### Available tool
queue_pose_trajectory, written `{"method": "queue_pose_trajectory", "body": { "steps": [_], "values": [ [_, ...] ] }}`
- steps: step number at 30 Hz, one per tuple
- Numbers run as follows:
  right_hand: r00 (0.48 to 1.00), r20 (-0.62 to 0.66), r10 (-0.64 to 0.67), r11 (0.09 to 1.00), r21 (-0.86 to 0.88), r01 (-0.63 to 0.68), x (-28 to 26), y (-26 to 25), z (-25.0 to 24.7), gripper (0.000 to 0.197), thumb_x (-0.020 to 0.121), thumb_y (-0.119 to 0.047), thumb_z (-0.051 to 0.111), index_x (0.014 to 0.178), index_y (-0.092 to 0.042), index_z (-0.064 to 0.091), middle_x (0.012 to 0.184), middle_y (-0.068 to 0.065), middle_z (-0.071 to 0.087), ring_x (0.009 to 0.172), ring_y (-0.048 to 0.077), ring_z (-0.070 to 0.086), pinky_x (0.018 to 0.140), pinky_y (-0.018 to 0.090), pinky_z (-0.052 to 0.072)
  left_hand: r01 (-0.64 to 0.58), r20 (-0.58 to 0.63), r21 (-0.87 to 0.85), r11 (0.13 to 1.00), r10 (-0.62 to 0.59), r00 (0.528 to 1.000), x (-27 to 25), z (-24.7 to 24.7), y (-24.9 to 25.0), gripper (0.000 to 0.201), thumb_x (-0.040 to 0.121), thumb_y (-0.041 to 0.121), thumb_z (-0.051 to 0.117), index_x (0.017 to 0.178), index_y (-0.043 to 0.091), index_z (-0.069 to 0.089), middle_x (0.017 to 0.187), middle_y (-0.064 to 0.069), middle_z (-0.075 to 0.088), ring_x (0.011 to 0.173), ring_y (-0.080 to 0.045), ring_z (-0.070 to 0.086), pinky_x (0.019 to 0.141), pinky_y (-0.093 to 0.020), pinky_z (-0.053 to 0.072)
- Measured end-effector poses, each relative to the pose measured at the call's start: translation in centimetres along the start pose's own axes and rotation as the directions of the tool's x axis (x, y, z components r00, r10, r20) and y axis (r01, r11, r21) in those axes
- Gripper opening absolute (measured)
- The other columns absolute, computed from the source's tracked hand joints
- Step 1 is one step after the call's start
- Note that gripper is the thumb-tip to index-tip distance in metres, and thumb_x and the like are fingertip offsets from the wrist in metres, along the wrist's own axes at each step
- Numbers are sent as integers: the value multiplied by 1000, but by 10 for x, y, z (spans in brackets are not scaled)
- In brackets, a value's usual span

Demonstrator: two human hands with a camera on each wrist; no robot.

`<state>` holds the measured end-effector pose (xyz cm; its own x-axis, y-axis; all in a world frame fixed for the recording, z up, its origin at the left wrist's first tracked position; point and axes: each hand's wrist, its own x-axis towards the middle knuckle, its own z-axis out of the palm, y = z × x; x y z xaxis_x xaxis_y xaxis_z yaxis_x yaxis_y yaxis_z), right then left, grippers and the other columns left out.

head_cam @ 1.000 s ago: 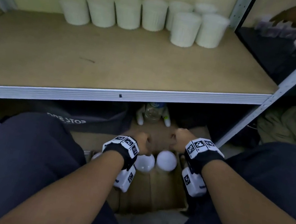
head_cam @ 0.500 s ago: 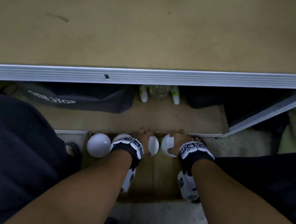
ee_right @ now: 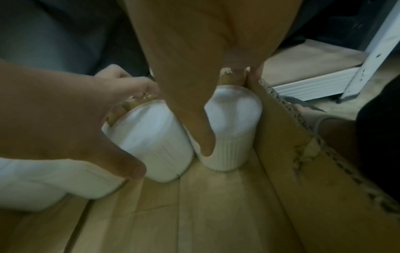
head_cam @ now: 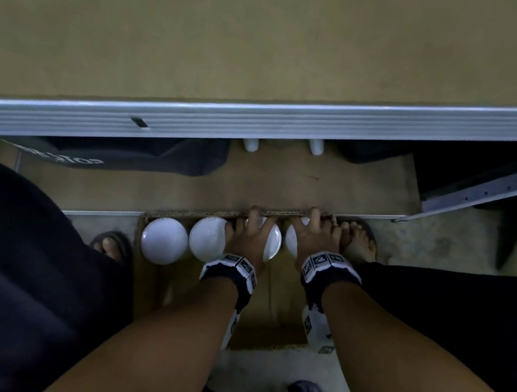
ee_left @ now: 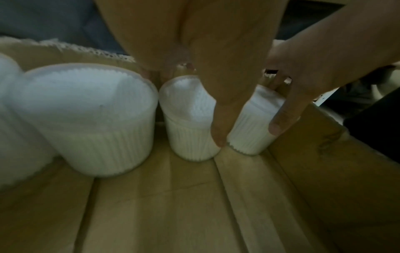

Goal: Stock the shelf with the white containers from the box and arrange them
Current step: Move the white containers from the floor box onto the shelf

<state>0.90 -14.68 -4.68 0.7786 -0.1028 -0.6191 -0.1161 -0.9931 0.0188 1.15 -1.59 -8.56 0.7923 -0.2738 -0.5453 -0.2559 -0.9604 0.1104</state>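
Four white containers (head_cam: 163, 244) stand along the far wall of a cardboard box (head_cam: 266, 329); the left hand (head_cam: 248, 240) and right hand (head_cam: 309, 238) each grip one.

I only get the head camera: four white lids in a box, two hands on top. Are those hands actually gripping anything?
Observer: Yes. The left hand pinches the third container, thumb down its near side, fingers behind.
Operator: And the other?
Observer: The right hand grips the rightmost container likewise, right beside the box wall.
Operator: What are their sides like?
Observer: White, with vertical ribs.
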Motion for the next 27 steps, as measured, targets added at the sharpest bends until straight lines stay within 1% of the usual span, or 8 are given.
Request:
{"method": "queue_pose_trajectory", "body": {
  "steps": [2, 7, 10, 15, 17, 20, 23, 27],
  "values": [
    [995, 102, 10, 1000, 20, -12, 2, 5, 2, 66, 79, -26, 66, 138, -30, 36, 144, 13, 24, 131, 36, 32, 111, 52, 20, -2, 5, 4, 1000, 2, 1000, 0, -1, 1, 82, 68, 20, 66, 138, 35, 28, 145, -7, 24, 115, -33, 45, 97, -44, 35],
    [996, 91, 15, 997, 69, -22, -7, 1, -8, 63, 77, -29, 69, 134, -26, 41, 140, 14, 27, 129, 39, 35, 110, 54, 22, 1, 39, -27, 1000, 1, 999, -3, -10, 5, 77, 68, 19, 70, 134, 29, 33, 142, -9, 26, 116, -34, 45, 95, -43, 39],
    [994, 99, 36, 992, 114, -47, -20, 1, -16, 68, 75, -30, 71, 134, -27, 39, 140, 13, 26, 131, 39, 32, 110, 54, 24, -10, 119, -69, 998, 18, 993, -7, -20, 6, 81, 66, 22, 76, 133, 29, 31, 140, -10, 24, 121, -38, 41, 99, -47, 38],
    [996, 92, 22, 993, 110, -32, -49, 17, -36, 75, 80, -32, 64, 144, -26, 27, 148, 13, 25, 137, 38, 26, 115, 51, 21, 7, 198, -159, 987, 25, 980, -23, -42, 2, 95, 67, 20, 77, 143, 28, 20, 148, -9, 14, 135, -41, 24, 106, -54, 35],
    [996, 89, 15, 987, 157, -29, -58, 18, -46, 78, 79, -29, 64, 146, -28, 23, 152, 13, 21, 141, 38, 22, 115, 51, 23, 15, 201, -183, 983, 23, 979, -34, -56, 0, 98, 68, 22, 78, 145, 27, 17, 149, -8, 12, 136, -40, 24, 107, -52, 36],
    [998, 65, 22, 981, 191, -34, -73, 12, -61, 82, 75, -27, 64, 146, -28, 23, 154, 14, 17, 141, 39, 21, 113, 53, 28, 6, 179, -202, 979, 30, 983, -52, -81, -3, 100, 65, 30, 81, 144, 26, 19, 146, -8, 19, 134, -39, 29, 107, -48, 38],
    [999, 27, 28, 977, 210, -34, -93, 6, -76, 87, 78, -25, 66, 150, -25, 17, 157, 12, 14, 142, 39, 22, 111, 48, 34, -7, 103, -194, 981, 27, 994, -72, -106, -4, 98, 60, 31, 82, 140, 28, 26, 139, -7, 26, 128, -39, 35, 100, -50, 44],
    [999, -52, 8, 973, 232, 4, -115, -2, -101, 104, 57, -33, 79, 146, -29, 25, 150, 9, 28, 137, 38, 32, 103, 49, 43, -65, -18, -165, 984, 63, 998, -100, -139, -5, 91, 56, 36, 82, 133, 31, 33, 134, -6, 26, 122, -38, 38, 95, -43, 48]
  ]
}}
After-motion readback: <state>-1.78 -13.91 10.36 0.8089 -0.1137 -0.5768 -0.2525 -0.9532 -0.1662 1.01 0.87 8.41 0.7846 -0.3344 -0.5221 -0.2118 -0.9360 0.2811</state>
